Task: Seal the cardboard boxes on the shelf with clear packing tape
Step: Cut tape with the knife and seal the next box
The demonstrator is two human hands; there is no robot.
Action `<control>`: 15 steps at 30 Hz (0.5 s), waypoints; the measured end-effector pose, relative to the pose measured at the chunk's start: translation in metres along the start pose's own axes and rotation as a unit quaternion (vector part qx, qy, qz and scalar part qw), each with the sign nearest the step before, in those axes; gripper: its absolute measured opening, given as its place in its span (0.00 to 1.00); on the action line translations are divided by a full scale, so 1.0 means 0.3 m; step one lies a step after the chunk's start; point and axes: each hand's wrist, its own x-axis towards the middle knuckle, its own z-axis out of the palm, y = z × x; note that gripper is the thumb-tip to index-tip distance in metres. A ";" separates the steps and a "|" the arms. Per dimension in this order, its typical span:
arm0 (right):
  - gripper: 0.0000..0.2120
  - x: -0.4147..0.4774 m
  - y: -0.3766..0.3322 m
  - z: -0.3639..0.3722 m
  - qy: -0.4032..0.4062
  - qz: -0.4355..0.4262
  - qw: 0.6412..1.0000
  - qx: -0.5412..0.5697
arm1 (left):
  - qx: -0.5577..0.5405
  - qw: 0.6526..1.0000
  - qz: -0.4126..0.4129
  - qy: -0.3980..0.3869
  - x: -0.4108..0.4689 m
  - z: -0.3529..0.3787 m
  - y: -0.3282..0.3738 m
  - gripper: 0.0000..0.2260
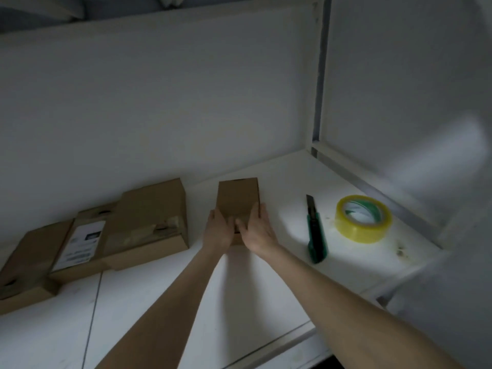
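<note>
view: head
left hand (217, 231): fingers curled round left near edge of small box (238, 198), gripping it
right hand (257, 228): wrapped round right near edge of same box, thumb on top, gripping it
small box: flat on white shelf (266, 294), centre, top closed, near end between both hands
tape roll (363, 219): yellowish-clear, flat on shelf, far right, apart from the hands
utility knife (316, 231): green, between small box and tape roll, untouched
other boxes (151, 222): three, overlapping, left on shelf, middle one labelled
</note>
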 end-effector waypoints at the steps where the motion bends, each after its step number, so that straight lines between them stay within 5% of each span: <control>1: 0.36 0.006 -0.003 0.011 0.004 0.012 1.000 0.015 | -0.017 1.000 -0.010 -0.005 0.003 -0.001 -0.012 0.18; 6: 0.36 0.003 0.006 -0.001 -0.001 0.059 0.986 0.158 | -0.153 0.986 -0.060 -0.032 0.014 -0.017 -0.053 0.17; 9: 0.34 -0.010 0.022 -0.030 -0.032 0.085 0.960 0.264 | -0.317 0.944 -0.065 -0.058 -0.026 -0.039 -0.068 0.12; 15: 0.32 -0.037 0.051 -0.055 -0.035 0.096 0.956 0.274 | -0.397 0.914 -0.040 -0.080 -0.120 -0.032 -0.087 0.15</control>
